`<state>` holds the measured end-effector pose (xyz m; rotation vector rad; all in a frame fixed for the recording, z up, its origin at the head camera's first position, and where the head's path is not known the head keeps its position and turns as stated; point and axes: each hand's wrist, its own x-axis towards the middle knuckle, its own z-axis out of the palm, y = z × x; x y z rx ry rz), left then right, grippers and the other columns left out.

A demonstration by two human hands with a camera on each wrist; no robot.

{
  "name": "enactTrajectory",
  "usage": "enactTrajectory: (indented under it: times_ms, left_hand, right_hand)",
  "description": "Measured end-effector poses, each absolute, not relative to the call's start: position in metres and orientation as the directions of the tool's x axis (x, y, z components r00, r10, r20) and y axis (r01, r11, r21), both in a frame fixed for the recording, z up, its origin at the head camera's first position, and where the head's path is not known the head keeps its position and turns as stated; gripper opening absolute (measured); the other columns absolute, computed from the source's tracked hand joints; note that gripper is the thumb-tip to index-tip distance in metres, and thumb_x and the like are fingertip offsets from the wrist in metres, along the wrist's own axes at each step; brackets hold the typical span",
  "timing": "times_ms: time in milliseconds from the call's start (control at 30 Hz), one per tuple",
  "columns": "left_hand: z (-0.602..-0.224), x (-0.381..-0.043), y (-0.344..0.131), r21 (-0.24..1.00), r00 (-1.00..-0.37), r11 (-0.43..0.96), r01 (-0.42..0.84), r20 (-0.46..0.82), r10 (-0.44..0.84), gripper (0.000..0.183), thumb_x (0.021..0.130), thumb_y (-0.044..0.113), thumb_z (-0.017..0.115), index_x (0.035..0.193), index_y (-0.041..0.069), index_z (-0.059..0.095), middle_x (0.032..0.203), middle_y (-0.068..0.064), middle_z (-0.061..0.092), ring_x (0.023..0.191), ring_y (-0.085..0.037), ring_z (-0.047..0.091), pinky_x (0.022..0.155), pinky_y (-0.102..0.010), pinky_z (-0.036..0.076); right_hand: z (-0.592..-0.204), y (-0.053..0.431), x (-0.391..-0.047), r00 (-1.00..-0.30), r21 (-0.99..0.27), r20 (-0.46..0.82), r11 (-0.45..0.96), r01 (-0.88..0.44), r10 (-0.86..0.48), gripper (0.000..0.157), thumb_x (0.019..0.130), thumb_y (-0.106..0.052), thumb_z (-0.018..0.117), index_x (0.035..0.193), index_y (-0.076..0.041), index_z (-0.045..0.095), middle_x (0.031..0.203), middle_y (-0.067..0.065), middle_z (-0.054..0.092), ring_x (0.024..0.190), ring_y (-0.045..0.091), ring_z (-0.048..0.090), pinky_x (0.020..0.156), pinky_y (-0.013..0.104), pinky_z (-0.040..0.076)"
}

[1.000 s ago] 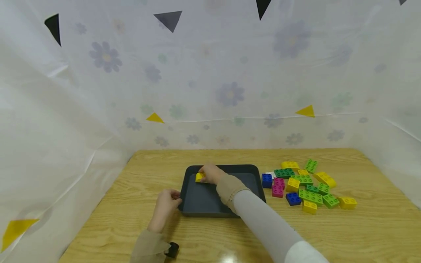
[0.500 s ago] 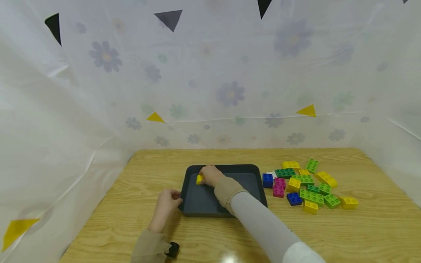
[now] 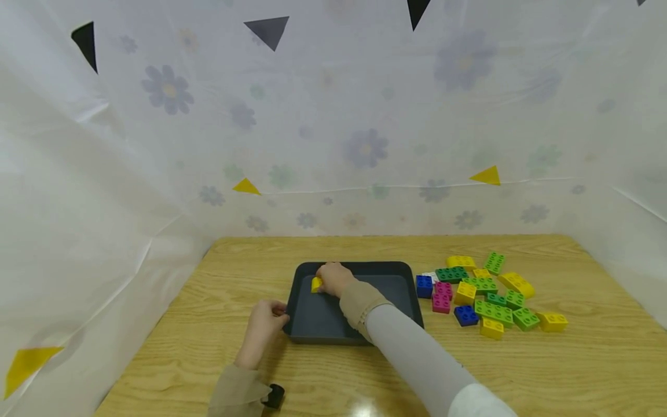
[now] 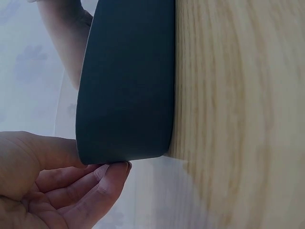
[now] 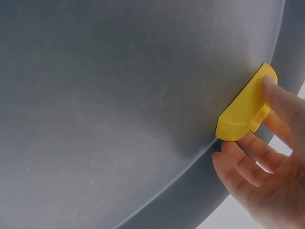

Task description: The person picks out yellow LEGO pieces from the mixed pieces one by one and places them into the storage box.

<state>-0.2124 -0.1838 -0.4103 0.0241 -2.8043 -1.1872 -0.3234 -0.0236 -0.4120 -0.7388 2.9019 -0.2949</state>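
Observation:
A dark shallow tray [image 3: 328, 318] lies on the table. Inside it, near the far left corner, my right hand [image 3: 336, 278] pinches a yellow toy brick [image 3: 315, 285]. The right wrist view shows this brick [image 5: 243, 107] with a rounded side, thumb on its face and fingertips along its other side, low over the tray floor by the wall. My left hand [image 3: 264, 325] holds the tray's near left corner. In the left wrist view the thumb lies at the rim and the curled fingers [image 4: 102, 191] touch the outer wall.
Right of the tray lies a loose group of toy bricks: blue [image 3: 424, 286], pink [image 3: 441, 298], green [image 3: 492, 313] and yellow [image 3: 516, 284]. A white scrap [image 3: 430, 277] shows beside the blue one. A floral sheet [image 3: 333, 145] hangs behind the wooden table [image 3: 219, 289].
My right hand and forearm have shifted slightly left, and the yellow brick has turned a little in the tray's far left corner. The left hand has stayed at the tray.

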Motion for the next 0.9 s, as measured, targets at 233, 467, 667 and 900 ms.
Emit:
enactTrajectory:
  times_ms: [233,467,667,900]
  left_hand:
    - [-0.411,-0.212,-0.183,0.719,-0.996,0.695,0.008,0.071,-0.062,0.020,0.076,-0.006,0.063,0.094,-0.013,0.065,0.080,-0.016,0.063,0.073,-0.025,0.060,0.060,-0.032,0.051]
    - [-0.412,-0.214,-0.183,0.719,-0.995,0.695,0.001,0.068,-0.068,0.019,0.076,-0.006,0.063,0.094,-0.013,0.065,0.080,-0.016,0.063,0.073,-0.025,0.060,0.061,-0.033,0.051]
    - [-0.412,-0.215,-0.181,0.724,-0.995,0.689,0.019,0.081,-0.058,0.019,0.076,-0.006,0.063,0.094,-0.013,0.065,0.080,-0.015,0.063,0.073,-0.024,0.060,0.059,-0.032,0.051]
    - [-0.411,-0.214,-0.182,0.719,-0.995,0.694,0.022,0.082,-0.054,0.019,0.076,-0.006,0.063,0.094,-0.013,0.064,0.079,-0.016,0.063,0.073,-0.024,0.060,0.060,-0.032,0.051]
  right_hand:
    - [-0.406,-0.021,-0.320,-0.882,-0.235,-0.092,0.870,-0.433,-0.463,0.036,0.082,-0.026,0.068,0.116,-0.014,0.064,0.103,0.003,0.063,0.084,0.017,0.056,0.071,0.029,0.047]
    - [-0.395,-0.013,-0.321,-0.869,-0.241,-0.104,0.860,-0.450,-0.484,0.046,0.086,-0.032,0.063,0.129,-0.018,0.053,0.128,0.006,0.052,0.110,0.024,0.053,0.084,0.037,0.047]
    - [-0.377,0.006,-0.324,-0.827,-0.353,-0.071,0.790,-0.501,-0.557,0.053,0.088,-0.035,0.058,0.137,-0.020,0.043,0.141,0.010,0.038,0.124,0.029,0.042,0.096,0.043,0.040]
    - [-0.364,0.037,-0.326,-0.798,-0.341,0.029,0.745,-0.574,-0.602,0.061,0.089,-0.037,0.057,0.142,-0.019,0.034,0.146,0.014,0.028,0.129,0.032,0.034,0.100,0.043,0.035]
